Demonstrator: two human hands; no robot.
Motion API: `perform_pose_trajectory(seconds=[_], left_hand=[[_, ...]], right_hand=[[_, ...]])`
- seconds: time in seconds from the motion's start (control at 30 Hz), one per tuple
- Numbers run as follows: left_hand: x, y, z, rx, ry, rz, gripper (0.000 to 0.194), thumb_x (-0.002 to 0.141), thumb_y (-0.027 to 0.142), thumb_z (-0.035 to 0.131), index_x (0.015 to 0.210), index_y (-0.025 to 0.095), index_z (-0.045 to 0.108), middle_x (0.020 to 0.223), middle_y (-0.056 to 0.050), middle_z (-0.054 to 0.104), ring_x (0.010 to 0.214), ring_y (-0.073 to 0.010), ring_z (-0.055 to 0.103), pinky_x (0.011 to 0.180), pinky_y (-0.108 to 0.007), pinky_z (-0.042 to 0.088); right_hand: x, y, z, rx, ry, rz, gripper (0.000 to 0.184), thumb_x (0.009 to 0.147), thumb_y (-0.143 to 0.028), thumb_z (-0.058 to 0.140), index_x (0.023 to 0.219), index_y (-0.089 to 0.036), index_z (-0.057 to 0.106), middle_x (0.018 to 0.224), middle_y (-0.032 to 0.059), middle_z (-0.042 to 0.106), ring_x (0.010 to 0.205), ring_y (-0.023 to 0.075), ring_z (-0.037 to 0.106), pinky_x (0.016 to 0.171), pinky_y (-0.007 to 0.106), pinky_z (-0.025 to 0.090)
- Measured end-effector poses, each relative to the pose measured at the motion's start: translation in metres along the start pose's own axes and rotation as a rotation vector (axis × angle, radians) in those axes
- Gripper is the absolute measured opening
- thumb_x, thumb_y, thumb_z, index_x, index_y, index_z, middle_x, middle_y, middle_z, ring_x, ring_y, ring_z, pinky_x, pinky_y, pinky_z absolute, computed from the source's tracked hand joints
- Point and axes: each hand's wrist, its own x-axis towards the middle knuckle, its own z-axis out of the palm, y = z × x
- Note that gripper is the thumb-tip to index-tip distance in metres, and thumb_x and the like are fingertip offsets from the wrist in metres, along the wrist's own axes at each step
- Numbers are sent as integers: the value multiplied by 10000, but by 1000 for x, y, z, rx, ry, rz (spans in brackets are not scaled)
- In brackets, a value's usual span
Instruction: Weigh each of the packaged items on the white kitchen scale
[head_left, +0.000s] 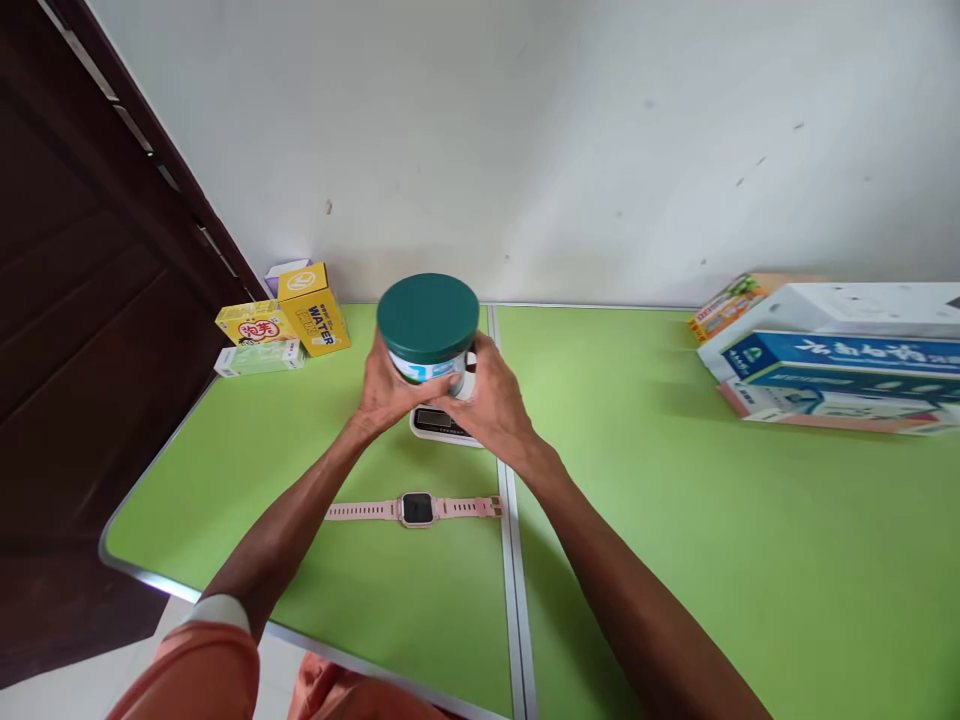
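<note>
Both of my hands are wrapped round a jar (428,318) with a dark green lid and a white and blue label. My left hand (386,385) grips its left side, and my right hand (491,400) its right side, with the thumbs close together at the front. The jar is upright. Behind and below my hands is a white kitchen scale (442,424) with a dark display, mostly hidden; I cannot tell whether the jar touches it. Nearer to me a pink smartwatch (417,509) lies flat with its strap stretched out.
Several small boxes, among them a yellow box (315,310), stand at the table's back left. More cartons, including a blue box (847,362), are at the right. The green table (675,520) has a metal seam down its middle. A wall rises behind, with a dark door (82,330) at left.
</note>
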Motion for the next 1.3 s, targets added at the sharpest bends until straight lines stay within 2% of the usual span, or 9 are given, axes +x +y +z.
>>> perform_pose_trajectory(seconds=[0.13,0.27,0.5,0.63,0.73,0.87,0.97,1.07,1.3], left_hand=[[10,1,40,-89,-83,26,1110,591,678,1005,1482,215,532,1427,-187,721,1257,-352,747,1066,-510,625],[11,-1,53,-113,-127,4,1089,592,676,1010,1458,212,541,1400,-180,733,1260,-336,741,1071,-492,618],[12,-12,58,-113,-127,-30,994,608,595,1023,1407,220,564,1359,-160,752,1227,-325,753,1040,-487,629],[13,-16,56,-114,-163,-24,1020,630,692,988,1424,215,560,1378,-169,736,1267,-335,730,1085,-493,607],[7,-24,47,-161,-188,11,1084,719,882,829,1511,207,526,1529,-219,653,1419,-379,656,1174,-522,559],[-12,-50,38,-191,-23,-17,1073,872,1014,486,1620,246,458,1717,-225,495,1624,-390,487,1325,-560,419],[-22,-70,39,-205,61,-167,1078,898,1033,361,1652,266,436,1726,-226,494,1638,-372,486,1336,-561,413],[-24,-82,44,-245,49,-257,1079,914,1030,302,1665,267,432,1734,-228,499,1640,-351,496,1333,-551,428],[-20,-83,44,-343,17,-334,1160,866,1068,345,1646,220,476,1698,-233,555,1616,-368,531,1340,-528,435]], right_hand=[[-3,25,-25,-35,58,82,869,812,-551,858,1544,-219,529,1490,223,683,1395,448,656,1084,675,617],[-7,40,-30,-26,56,126,861,796,-542,866,1527,-215,549,1502,223,684,1401,439,660,1096,673,610],[-7,52,-25,4,39,148,891,781,-523,895,1552,-240,548,1510,203,684,1385,428,670,1105,673,600],[-8,56,-23,22,37,140,960,786,-609,902,1594,-250,530,1535,213,661,1435,442,630,1144,692,568],[-18,61,-22,41,103,157,1058,834,-754,830,1686,-268,432,1661,228,548,1560,444,515,1220,715,495],[-35,76,-17,109,223,206,1016,985,-889,501,1771,-286,275,1771,220,402,1674,398,384,1289,700,414],[-41,84,-11,165,279,335,1080,989,-946,349,1775,-210,273,1756,263,417,1648,402,436,1313,686,382],[-42,86,-6,188,300,395,1109,986,-964,297,1759,-169,315,1721,276,472,1607,396,500,1331,662,366],[-45,85,-5,214,304,418,1104,985,-966,319,1752,-174,358,1675,245,555,1573,387,540,1327,624,378]])
